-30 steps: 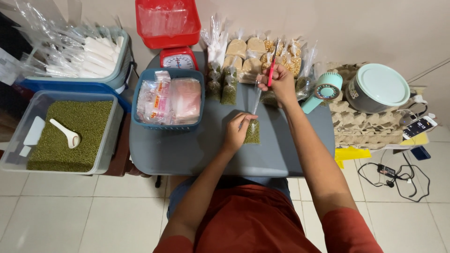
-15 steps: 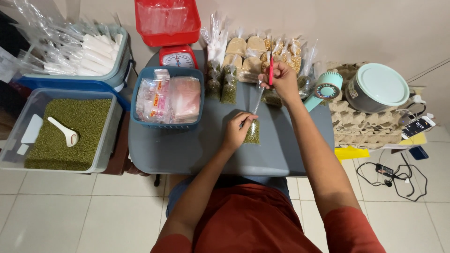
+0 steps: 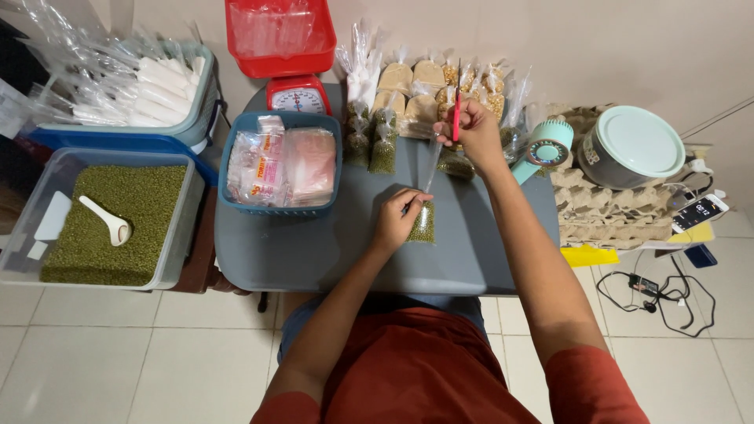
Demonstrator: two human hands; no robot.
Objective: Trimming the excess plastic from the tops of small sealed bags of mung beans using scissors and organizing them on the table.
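Note:
A small clear bag of green beans (image 3: 422, 224) lies on the grey table (image 3: 314, 251) in front of me. My left hand (image 3: 399, 218) pinches its neck down near the beans. The bag's long clear top is pulled up and away to my right hand (image 3: 470, 132), which grips the end together with a thin red stick-like tool (image 3: 455, 110). Right behind that hand, rows of filled small bags (image 3: 428, 102) of green beans and pale grains stand along the table's far edge.
A blue basket of pink packets (image 3: 281, 163) sits left of the hands. Behind it stands a red scale (image 3: 297, 93). A clear tub of green beans with a white scoop (image 3: 100, 224) is at far left, empty bags (image 3: 118, 74) above it. Egg cartons, a lidded pot (image 3: 632, 145), a small fan and phones lie right.
Both hands keep their hold on the bag; the right hand has shifted only slightly near the filled bags. Nothing else has moved.

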